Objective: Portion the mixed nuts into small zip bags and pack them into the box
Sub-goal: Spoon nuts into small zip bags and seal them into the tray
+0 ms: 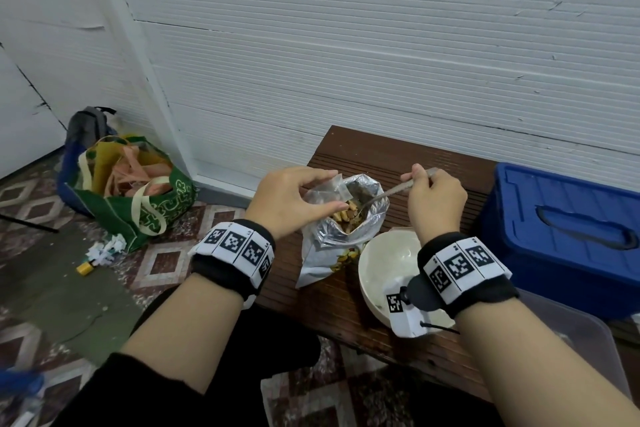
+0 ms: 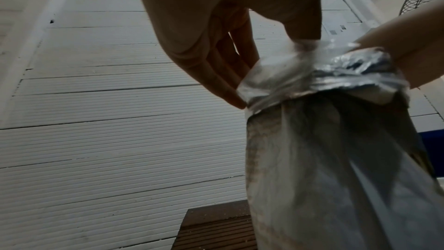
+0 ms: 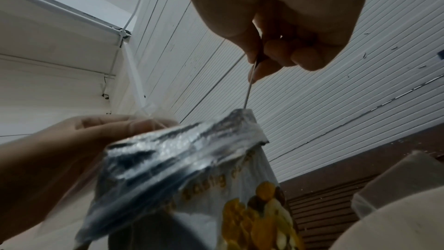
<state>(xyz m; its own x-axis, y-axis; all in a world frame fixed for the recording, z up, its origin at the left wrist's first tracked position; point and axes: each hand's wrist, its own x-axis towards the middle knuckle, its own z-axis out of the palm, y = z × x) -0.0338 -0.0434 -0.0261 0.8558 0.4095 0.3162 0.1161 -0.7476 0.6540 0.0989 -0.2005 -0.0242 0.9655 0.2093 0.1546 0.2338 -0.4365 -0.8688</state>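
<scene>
The left hand point(image 1: 287, 199), at centre frame in the head view, pinches a small clear zip bag point(image 1: 323, 192) between thumb and fingers and holds it at the mouth of the foil nut pouch point(image 1: 341, 232). The right hand point(image 1: 434, 199), just right of it, has its fingers curled round the handle of a metal spoon point(image 1: 391, 191); the spoon's bowl dips into the pouch among the mixed nuts point(image 1: 346, 215). The pouch stands open on a dark brown slatted table point(image 1: 381, 156). Just below and right of it sits a cream bowl point(image 1: 375, 260). A blue lidded box point(image 1: 568, 229) fills the right edge. A green tote bag point(image 1: 138, 198) lies on the tiled floor point(image 1: 52, 281) at left.
</scene>
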